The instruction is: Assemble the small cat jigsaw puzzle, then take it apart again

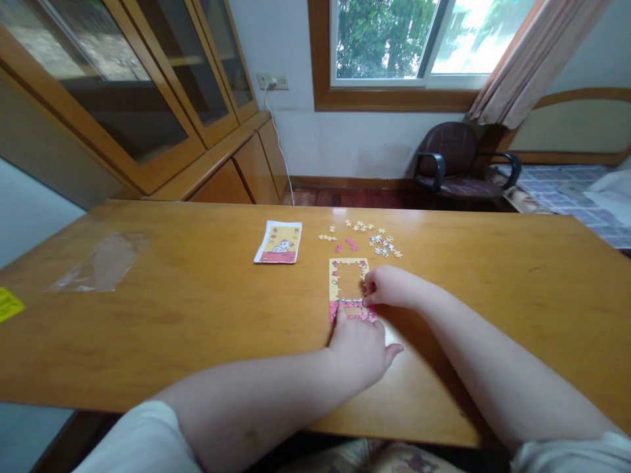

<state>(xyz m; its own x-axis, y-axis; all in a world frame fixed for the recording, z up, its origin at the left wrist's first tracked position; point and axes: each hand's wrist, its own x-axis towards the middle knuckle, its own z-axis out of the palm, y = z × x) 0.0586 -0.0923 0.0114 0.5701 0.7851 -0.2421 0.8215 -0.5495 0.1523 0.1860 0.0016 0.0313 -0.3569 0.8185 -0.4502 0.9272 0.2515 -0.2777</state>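
Observation:
A small partly built jigsaw puzzle (348, 288), a yellow and pink frame with an open middle, lies on the wooden table (197, 315). My left hand (359, 347) rests just below it, fingers curled, fingertips pressing its pink lower edge. My right hand (389, 287) sits at the puzzle's right edge, fingers pinched together against the border; what they hold is too small to make out. Loose puzzle pieces (377, 242) lie scattered beyond the puzzle. A reference picture card (279, 242) lies to the left of them.
A clear plastic bag (101, 264) lies on the table's left side, with a yellow slip (7, 305) at the left edge. Behind the table stand a wooden glass-door cabinet (148, 98), a dark armchair (456, 164) and a window.

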